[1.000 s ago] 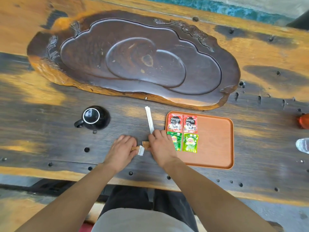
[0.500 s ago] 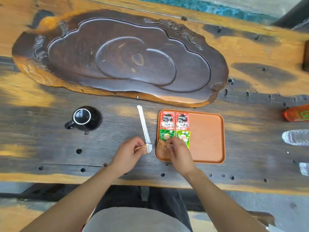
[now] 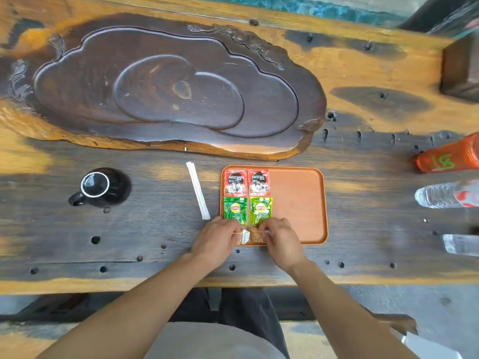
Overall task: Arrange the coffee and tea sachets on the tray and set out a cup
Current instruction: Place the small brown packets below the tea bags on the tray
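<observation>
Head view, looking down on the bench. Your left hand and right hand meet at the near left corner of the tray, each pinching one small brown sachet: the left-hand sachet sits at the tray's near rim, partly hidden by your fingers, and the right-hand sachet lies just beside it, over the tray floor. Directly beyond your fingertips lie two green tea sachets, and beyond those two red coffee sachets, forming a two-by-two block along the tray's left side with long axes running near to far. The open slots for the brown pair therefore appear to be the strip just near of the green row, left slot under the left hand, right slot under the right. The tray's right half is bare. The black cup stands well apart to the left on the bench, nearer your left hand; a white wrapped stick lies between cup and tray, its long axis near to far, slightly tilted.
</observation>
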A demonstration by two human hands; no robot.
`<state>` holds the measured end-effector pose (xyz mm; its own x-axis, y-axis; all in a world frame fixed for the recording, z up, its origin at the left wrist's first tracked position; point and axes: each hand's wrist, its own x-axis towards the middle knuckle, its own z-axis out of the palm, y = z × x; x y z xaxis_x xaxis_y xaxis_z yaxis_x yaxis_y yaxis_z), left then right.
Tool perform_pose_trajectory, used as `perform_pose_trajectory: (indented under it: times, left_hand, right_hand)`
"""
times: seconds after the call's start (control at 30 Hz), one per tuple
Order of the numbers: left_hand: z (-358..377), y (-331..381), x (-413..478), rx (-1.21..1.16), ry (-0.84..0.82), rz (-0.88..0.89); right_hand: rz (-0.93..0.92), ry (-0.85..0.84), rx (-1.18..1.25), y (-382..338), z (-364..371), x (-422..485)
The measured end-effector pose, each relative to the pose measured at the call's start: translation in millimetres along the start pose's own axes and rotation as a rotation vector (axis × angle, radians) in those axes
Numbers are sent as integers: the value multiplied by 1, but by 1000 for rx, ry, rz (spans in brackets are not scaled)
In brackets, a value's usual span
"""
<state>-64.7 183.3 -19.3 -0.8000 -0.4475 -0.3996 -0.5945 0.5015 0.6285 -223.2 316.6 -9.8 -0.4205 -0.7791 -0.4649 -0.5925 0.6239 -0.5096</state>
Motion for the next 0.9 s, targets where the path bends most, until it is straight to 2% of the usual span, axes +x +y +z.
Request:
perform_pose_trajectory:
  times: [0.13, 0.3, 0.67, 0.9]
  left_hand:
    - [8, -3, 2, 175, 74, 42]
    - [11, 2, 5, 282, 88, 80]
    - [19, 6, 0, 289, 139, 27]
    - [22, 10, -4, 305, 160, 94]
  right_hand:
    - [-48, 51, -152, 2, 7, 3]
    - [-77, 82, -205, 6, 11, -1]
    - [-111, 102, -209, 15, 11, -8]
    - [-133, 126, -248, 16, 14, -14]
